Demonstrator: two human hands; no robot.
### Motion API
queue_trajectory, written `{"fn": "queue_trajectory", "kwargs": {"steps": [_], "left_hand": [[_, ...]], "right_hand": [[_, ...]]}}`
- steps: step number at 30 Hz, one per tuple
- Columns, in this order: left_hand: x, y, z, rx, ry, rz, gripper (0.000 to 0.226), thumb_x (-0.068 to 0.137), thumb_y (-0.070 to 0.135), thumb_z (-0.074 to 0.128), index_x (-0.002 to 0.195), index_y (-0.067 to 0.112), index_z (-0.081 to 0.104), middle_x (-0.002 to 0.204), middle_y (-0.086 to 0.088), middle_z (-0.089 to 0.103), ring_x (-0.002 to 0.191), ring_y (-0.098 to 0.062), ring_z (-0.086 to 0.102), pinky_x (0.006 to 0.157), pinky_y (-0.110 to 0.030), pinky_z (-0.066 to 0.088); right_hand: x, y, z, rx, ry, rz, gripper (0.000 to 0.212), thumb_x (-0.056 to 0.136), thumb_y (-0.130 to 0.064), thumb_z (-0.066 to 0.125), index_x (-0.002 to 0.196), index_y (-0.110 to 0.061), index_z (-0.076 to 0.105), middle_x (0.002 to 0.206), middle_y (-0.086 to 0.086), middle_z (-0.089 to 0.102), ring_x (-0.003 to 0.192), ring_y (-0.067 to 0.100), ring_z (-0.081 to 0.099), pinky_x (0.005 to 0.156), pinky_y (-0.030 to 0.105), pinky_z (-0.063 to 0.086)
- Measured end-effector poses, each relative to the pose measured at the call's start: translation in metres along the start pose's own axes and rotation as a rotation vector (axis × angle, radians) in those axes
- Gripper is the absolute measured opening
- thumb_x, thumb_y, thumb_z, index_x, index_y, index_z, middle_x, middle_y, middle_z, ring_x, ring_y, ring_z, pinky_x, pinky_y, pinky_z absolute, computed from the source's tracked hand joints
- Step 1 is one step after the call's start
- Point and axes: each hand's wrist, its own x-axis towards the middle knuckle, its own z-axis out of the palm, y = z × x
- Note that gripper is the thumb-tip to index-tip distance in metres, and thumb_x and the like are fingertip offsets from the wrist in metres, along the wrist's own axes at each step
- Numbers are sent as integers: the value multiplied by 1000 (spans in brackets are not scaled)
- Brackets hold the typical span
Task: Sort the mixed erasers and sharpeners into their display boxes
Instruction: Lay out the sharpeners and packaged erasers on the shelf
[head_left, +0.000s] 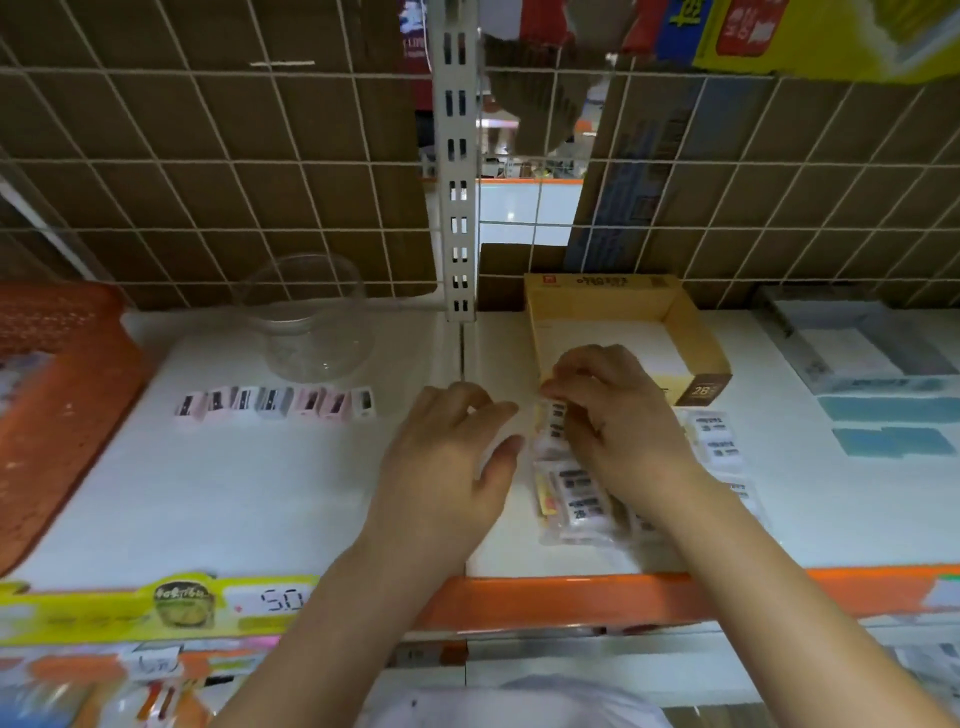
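Fingers of right hand pinching wrapped eraser (left hand loose)

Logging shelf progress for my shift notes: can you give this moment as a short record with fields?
left hand: open, fingers loosely curled, holding nothing
right hand: pinches a wrapped white eraser
yellow cardboard display box: behind the hands, looks empty
wrapped eraser pile: under the right hand
row of small sharpeners: lined up at left
clear plastic bowl: behind the row

Yellow-tan display box, orange basket, pink and white sharpeners, white black-printed erasers.
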Motion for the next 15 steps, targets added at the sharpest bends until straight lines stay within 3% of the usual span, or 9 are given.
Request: {"fn": "queue_trajectory", "kwargs": {"steps": [8, 12, 15], "left_hand": [[-24, -87, -81, 237, 211, -121, 28, 79, 19, 48, 90, 5, 69, 89, -15, 63, 85, -25, 46, 73, -30, 37], [-49, -129, -129, 334, 219, -247, 33, 79, 21, 46, 93, 4, 70, 91, -19, 64, 82, -36, 57, 75, -33, 35], [-69, -159, -163, 372, 232, -329, 36, 80, 24, 45, 95, 4, 70, 92, -19, 64, 84, -35, 56, 77, -35, 38]], "right_hand": [[60, -84, 56, 51, -78, -239, 32, 76, -13, 41, 88, -10, 71, 91, 11, 65, 81, 31, 62, 72, 30, 43], [90, -127, 85, 124, -157, -346, 36, 74, -14, 40, 90, -8, 71, 92, 11, 64, 82, 32, 60, 71, 33, 46], [110, -159, 107, 159, -210, -385, 37, 73, -12, 39, 90, -8, 72, 90, 12, 64, 80, 34, 60, 68, 36, 51]]}}
